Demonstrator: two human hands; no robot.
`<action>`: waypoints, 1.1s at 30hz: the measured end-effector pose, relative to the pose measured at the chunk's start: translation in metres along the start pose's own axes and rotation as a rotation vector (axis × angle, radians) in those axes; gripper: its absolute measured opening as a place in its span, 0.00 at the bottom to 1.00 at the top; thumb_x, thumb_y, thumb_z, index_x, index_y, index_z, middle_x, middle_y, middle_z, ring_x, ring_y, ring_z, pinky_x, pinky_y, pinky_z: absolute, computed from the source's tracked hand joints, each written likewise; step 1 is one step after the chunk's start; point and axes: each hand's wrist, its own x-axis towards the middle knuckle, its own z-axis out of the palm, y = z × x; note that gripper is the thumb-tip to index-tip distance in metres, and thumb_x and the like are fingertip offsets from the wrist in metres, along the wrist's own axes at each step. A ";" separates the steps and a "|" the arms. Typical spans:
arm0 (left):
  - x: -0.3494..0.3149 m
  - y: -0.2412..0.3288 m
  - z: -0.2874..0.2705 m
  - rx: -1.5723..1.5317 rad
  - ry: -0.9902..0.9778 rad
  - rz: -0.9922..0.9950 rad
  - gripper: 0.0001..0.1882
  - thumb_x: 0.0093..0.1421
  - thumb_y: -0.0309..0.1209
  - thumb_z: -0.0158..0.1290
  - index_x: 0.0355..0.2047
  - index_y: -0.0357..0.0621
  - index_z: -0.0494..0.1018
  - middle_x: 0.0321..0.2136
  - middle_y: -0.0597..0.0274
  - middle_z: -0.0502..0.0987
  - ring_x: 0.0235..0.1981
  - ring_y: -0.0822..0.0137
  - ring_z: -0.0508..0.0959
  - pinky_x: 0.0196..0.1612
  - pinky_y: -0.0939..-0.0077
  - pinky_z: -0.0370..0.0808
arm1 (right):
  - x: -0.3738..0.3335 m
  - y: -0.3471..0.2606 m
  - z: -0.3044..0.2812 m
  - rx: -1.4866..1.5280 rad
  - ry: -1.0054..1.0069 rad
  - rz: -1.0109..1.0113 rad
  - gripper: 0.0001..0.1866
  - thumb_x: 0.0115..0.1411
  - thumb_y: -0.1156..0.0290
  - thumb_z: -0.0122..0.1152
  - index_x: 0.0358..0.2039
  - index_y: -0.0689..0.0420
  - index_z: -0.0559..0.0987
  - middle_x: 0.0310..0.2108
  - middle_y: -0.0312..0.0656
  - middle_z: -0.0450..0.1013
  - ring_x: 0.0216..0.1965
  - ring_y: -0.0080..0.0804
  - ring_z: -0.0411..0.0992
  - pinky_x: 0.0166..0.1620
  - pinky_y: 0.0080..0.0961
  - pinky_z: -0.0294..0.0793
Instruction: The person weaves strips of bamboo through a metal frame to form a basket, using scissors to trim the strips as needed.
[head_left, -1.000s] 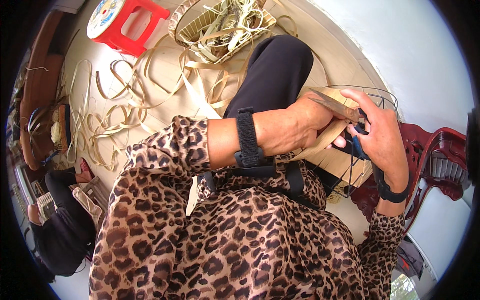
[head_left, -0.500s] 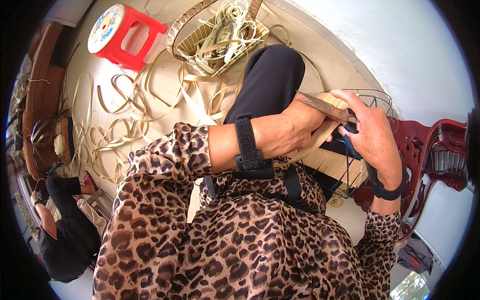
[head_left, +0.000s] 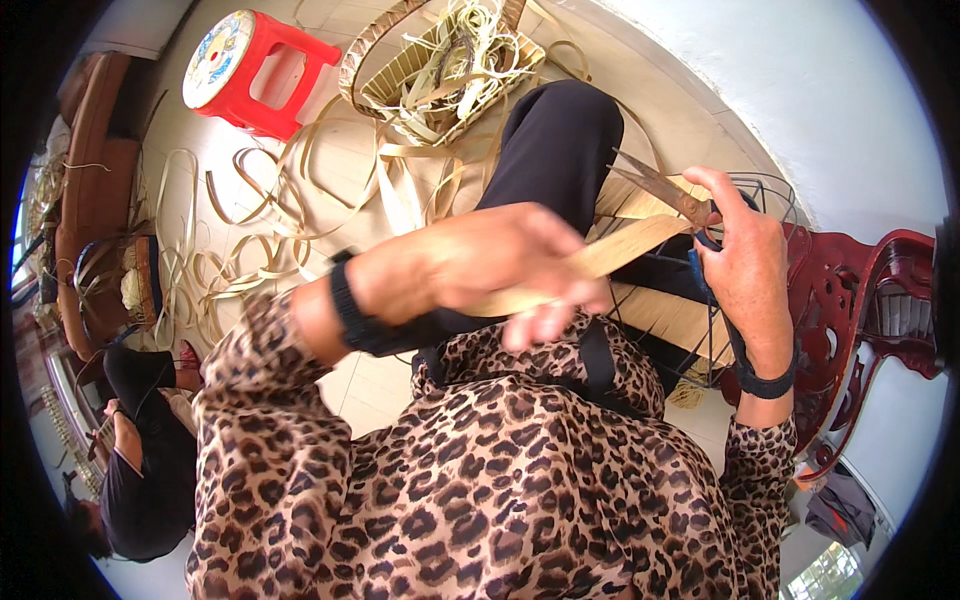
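My right hand (head_left: 745,255) is wrapped round the dark blue handles of a pair of rusty scissors (head_left: 668,190). Their blades point up and left, slightly parted. A flat tan strip (head_left: 635,245) slants from beside the scissors' pivot down to my left hand (head_left: 510,265). That hand is smeared by motion, and the strip runs behind its fingers, so its grip on the strip is unclear. Beneath my hands, next to my dark-trousered knee, is a black wire frame (head_left: 712,340) with wide tan strips (head_left: 665,320) across it.
Loose curled strips (head_left: 280,240) cover the floor on the left. A red plastic stool (head_left: 255,110) and a handled basket (head_left: 385,90) full of scraps stand ahead. A carved dark red wooden chair (head_left: 835,290) and a white wall are at right. Another person (head_left: 150,450) sits at lower left.
My left hand has drawn back left and down, away from the scissors, uncovering a length of the strip. My right hand with the scissors has shifted only slightly.
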 end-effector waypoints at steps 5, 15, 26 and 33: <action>-0.108 -0.013 -0.046 0.854 0.436 -0.088 0.07 0.51 0.26 0.48 0.26 0.33 0.71 0.14 0.61 0.70 0.13 0.73 0.69 0.16 0.83 0.67 | -0.002 -0.005 -0.004 0.011 0.061 0.025 0.25 0.38 0.83 0.58 0.39 0.49 0.67 0.26 0.48 0.70 0.28 0.40 0.71 0.27 0.28 0.68; -0.285 -0.117 -0.080 0.736 1.241 -0.607 0.07 0.51 0.27 0.45 0.23 0.35 0.69 0.11 0.62 0.67 0.10 0.72 0.66 0.13 0.81 0.64 | -0.002 -0.002 0.000 0.139 0.238 -0.034 0.24 0.38 0.83 0.56 0.37 0.49 0.68 0.17 0.44 0.66 0.20 0.33 0.67 0.24 0.23 0.65; -0.427 -0.237 -0.059 0.056 1.822 -0.701 0.08 0.50 0.28 0.42 0.19 0.37 0.67 0.07 0.64 0.63 0.06 0.72 0.63 0.09 0.79 0.60 | 0.003 0.005 0.008 0.073 0.326 -0.141 0.21 0.38 0.74 0.59 0.36 0.51 0.67 0.11 0.38 0.65 0.16 0.37 0.67 0.21 0.29 0.64; -0.312 -0.121 -0.048 0.479 1.465 -0.487 0.07 0.52 0.28 0.40 0.20 0.41 0.64 0.04 0.68 0.58 0.02 0.75 0.56 0.06 0.82 0.55 | 0.006 0.003 0.009 0.084 0.329 -0.147 0.23 0.36 0.70 0.63 0.36 0.52 0.67 0.15 0.40 0.69 0.20 0.39 0.69 0.23 0.30 0.67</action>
